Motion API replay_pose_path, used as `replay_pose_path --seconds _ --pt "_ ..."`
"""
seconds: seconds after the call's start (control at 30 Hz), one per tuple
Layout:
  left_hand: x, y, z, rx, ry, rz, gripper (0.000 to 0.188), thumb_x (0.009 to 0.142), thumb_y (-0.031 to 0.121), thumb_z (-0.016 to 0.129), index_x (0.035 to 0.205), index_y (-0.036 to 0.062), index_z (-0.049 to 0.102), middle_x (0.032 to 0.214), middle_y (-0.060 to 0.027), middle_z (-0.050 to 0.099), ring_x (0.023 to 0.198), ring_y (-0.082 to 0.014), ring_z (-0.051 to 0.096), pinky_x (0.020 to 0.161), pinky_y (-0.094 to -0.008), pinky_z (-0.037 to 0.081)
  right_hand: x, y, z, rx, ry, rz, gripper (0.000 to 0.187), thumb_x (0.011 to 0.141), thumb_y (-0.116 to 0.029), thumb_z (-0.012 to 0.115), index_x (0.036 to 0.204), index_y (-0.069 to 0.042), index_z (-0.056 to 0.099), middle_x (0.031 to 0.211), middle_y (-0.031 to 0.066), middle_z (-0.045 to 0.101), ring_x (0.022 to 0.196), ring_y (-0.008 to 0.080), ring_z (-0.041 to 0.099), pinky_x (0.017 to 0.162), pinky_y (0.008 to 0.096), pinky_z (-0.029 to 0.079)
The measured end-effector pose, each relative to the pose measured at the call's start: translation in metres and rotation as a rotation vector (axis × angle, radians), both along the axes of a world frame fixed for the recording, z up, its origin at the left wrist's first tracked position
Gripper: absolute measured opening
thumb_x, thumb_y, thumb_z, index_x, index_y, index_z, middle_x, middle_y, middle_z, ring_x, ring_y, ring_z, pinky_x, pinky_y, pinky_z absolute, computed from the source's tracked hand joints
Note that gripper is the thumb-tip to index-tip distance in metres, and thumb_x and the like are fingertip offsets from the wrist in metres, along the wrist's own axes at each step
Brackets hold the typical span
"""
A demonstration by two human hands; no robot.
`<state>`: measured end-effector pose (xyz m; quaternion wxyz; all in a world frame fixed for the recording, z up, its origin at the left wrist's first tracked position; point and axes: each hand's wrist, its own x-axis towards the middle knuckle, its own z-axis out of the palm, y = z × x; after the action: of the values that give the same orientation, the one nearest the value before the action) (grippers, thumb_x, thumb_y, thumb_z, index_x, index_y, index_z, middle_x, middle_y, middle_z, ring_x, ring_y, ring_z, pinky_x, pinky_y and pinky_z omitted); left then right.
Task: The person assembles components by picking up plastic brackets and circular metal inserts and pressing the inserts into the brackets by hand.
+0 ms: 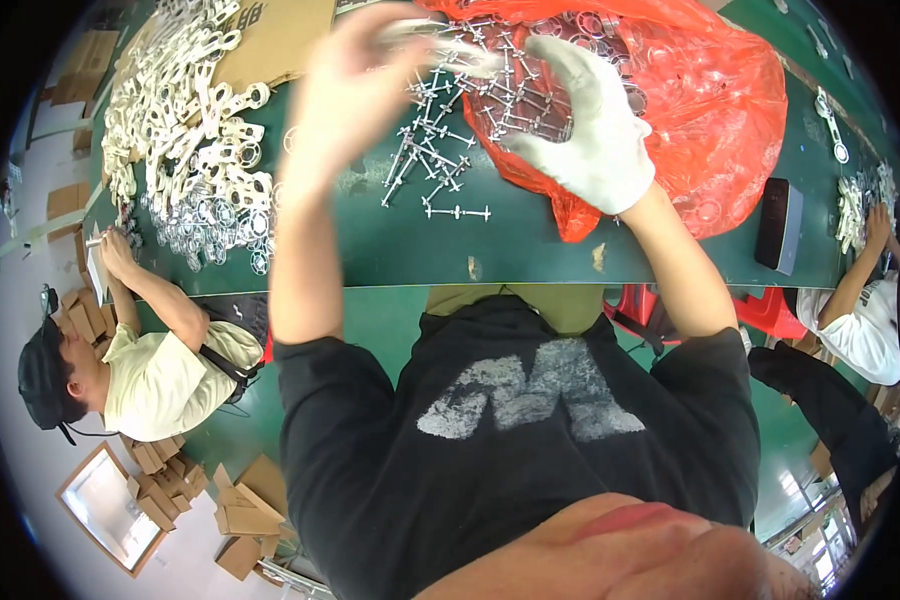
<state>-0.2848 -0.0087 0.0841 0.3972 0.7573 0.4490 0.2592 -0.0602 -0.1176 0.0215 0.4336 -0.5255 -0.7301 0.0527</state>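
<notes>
One gloved right hand (608, 132) is being held spread over one red bag (712, 112). One blurred pale part (465, 57) is being seen at the left hand (358, 88), whose grip cannot be told. Dozens of metal rods (448, 134) are being seen between them.

Dark phone-like slab (779, 226) at right, cardboard boxes (248, 519) at lower left, black cap (46, 375) on a co-worker (165, 390).

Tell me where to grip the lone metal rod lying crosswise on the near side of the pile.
Pinch the metal rod by its thin shaft, beside the middle crosspiece, probably best from above and the near side. It lies flat, crosspieces projecting at middle and ends; the tangled pile lies beyond, the red bag to its right.
</notes>
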Motion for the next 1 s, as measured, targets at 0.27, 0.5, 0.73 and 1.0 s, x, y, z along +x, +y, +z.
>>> replay_pose_path --seconds 0.27,0.5,0.73,1.0 --pt "0.121 0.009 -0.048 0.466 0.027 -0.094 0.043 0.086 0.034 0.076 0.114 0.0036 0.063 0.105 -0.0158 0.068 0.086 -0.0338 0.069 0.077 -0.0434 0.057 0.053 0.023 0.012 -0.178 0.296 -0.621 0.038 0.095 -0.035 0.068 0.113 -0.002 0.070 0.086 0.0047 0.071 0.075 0.0109 0.062 0.072 0.0275 0.050" --pt "0.128 0.011 -0.067 0.531 0.144 -0.186 0.040 0.085 0.029 0.075 0.118 0.0092 0.065 0.109 -0.0110 0.068 0.093 -0.0339 0.070 0.079 -0.0438 0.057 0.053 0.022 0.004 -0.184 0.472 -0.489 0.034 0.095 -0.029 0.072 0.117 -0.003 0.072 0.089 -0.0011 0.072 0.075 0.0037 0.060 0.067 0.0229 0.048" --pt "0.071 -0.001 -0.046 1.132 -0.201 -0.179 0.050 0.075 0.032 0.087 0.114 0.0067 0.070 0.102 -0.0107 0.069 0.086 -0.0294 0.070 0.074 -0.0355 0.057 0.039 0.014 0.025 -0.519 0.220 -0.498 0.043 0.092 -0.034 0.072 0.126 -0.008 0.071 0.099 0.0082 0.078 0.084 0.0100 0.070 0.078 0.0285 0.056" --pt "0.049 -0.024 -0.075 0.911 -0.148 -0.149 0.050 0.065 0.045 0.089 0.104 0.0158 0.074 0.094 -0.0005 0.071 0.083 -0.0219 0.071 0.068 -0.0321 0.058 0.011 -0.001 0.012 -0.575 -0.219 -0.196 0.043 0.085 -0.036 0.072 0.122 -0.013 0.070 0.095 0.0156 0.073 0.093 0.0347 0.072 0.079 0.0421 0.057"
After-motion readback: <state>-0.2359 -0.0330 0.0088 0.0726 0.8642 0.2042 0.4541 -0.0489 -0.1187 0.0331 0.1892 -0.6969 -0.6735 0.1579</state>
